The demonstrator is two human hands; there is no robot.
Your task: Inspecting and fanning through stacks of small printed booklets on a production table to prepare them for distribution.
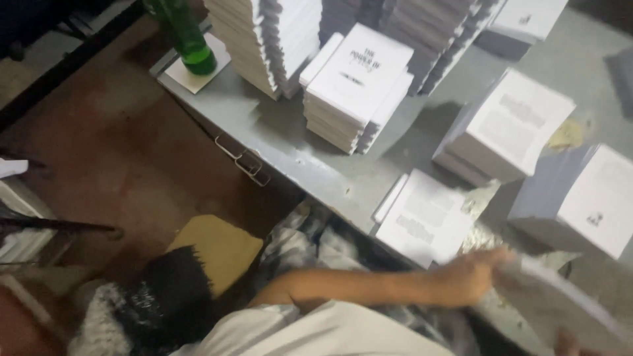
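My left hand (469, 275) reaches across to the right at the near edge of the grey table (277, 138) and grips a blurred white booklet (560, 304) by its left end. Only a sliver of my right hand (571, 343) shows at the bottom edge, under the same booklet, and its grip is hidden. A thin white booklet with printed text (425, 217) lies flat on the table just above my left hand.
Stacks of white books cover the table: a short one (359, 82) in the middle, tall ones (264, 39) behind it, and two (511, 125) (587, 198) at the right. A green bottle (188, 39) stands at the far left corner. A yellow cushion (217, 247) sits below the table.
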